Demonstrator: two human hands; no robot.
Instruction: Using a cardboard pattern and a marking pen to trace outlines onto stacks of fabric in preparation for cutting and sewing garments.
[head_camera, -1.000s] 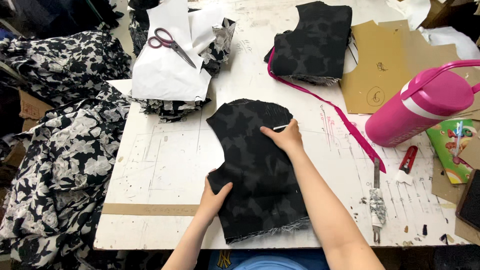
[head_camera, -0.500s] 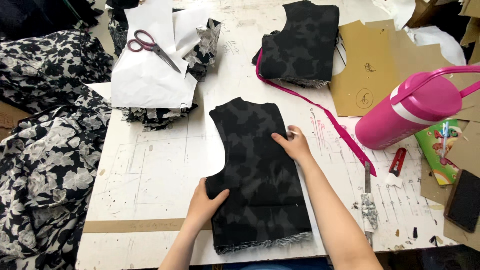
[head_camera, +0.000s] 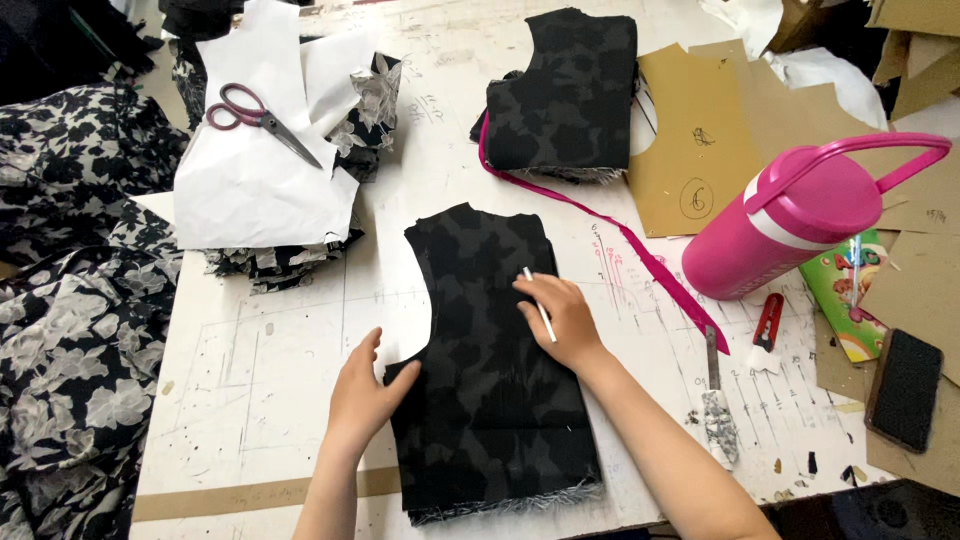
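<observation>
A dark patterned cut fabric piece (head_camera: 490, 360) lies flat on the white worktable (head_camera: 270, 370), its frayed lower edge near the front. My left hand (head_camera: 362, 392) rests open at the piece's left edge, fingers spread on the table and cloth. On the fabric's upper right part lies my right hand (head_camera: 562, 320), holding a thin white chalk stick (head_camera: 538, 304) between the fingers.
A second dark fabric stack (head_camera: 570, 95) sits at the back with a pink tape (head_camera: 610, 235) trailing from it. Scissors (head_camera: 260, 115) lie on white paper (head_camera: 250, 180). A pink bottle (head_camera: 800, 220), cardboard patterns (head_camera: 690, 150), a blade (head_camera: 715, 400) and a dark phone (head_camera: 905, 388) are at right. Floral cloth (head_camera: 70, 330) hangs left.
My right hand slid from the fabric's right edge inward onto the cloth. My left hand shifted up along the left edge. The camera view moved slightly.
</observation>
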